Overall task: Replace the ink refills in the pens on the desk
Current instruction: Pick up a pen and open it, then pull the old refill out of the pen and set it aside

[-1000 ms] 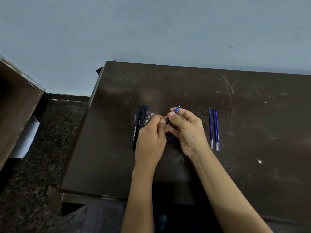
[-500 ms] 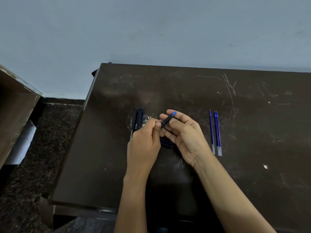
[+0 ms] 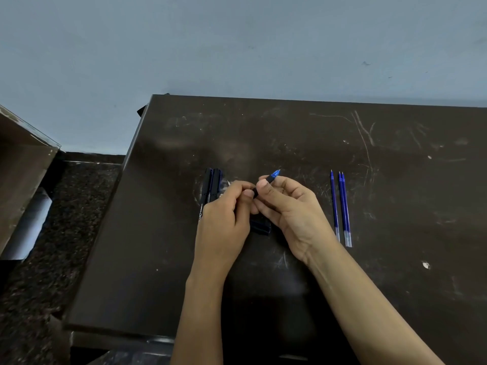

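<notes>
Single view: wide-angle camera worn on the head. Aimed forward and down from above the near edge of the worktop [image 3: 290, 133], facing the pale blue wall [image 3: 237, 43] behind it. Set close: takes in both forearms rising from the bottom border. Centred near the pen [image 3: 271, 176] held between left hand [image 3: 224, 219] and right hand [image 3: 297, 212]. Covers the worktop's left and far edges; cuts off its right side at the frame border. Takes in, at far left, a strip of dark speckled floor [image 3: 66, 219] and a corner of a brown cabinet [image 3: 23, 164]. Slightly rolled, with the far worktop edge dropping toward the right.
</notes>
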A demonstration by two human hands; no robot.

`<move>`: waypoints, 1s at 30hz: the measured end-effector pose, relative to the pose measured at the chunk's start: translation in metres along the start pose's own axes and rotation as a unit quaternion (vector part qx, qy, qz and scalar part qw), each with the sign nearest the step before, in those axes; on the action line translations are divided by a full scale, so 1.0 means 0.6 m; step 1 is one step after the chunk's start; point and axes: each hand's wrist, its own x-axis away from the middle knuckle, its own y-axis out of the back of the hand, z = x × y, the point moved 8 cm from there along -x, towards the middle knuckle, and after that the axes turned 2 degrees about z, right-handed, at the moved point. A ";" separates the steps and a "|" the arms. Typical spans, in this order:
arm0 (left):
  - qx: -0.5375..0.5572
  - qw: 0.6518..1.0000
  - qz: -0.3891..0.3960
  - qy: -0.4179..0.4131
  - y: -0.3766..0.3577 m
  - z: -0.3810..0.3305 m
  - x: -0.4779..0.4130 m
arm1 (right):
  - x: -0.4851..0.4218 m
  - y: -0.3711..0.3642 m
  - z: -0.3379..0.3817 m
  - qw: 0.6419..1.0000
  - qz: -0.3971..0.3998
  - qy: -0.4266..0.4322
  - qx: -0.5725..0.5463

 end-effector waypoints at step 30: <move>-0.045 0.994 -0.102 0.010 0.045 0.009 0.000 | 0.000 0.054 0.087 0.949 -0.136 0.194 0.207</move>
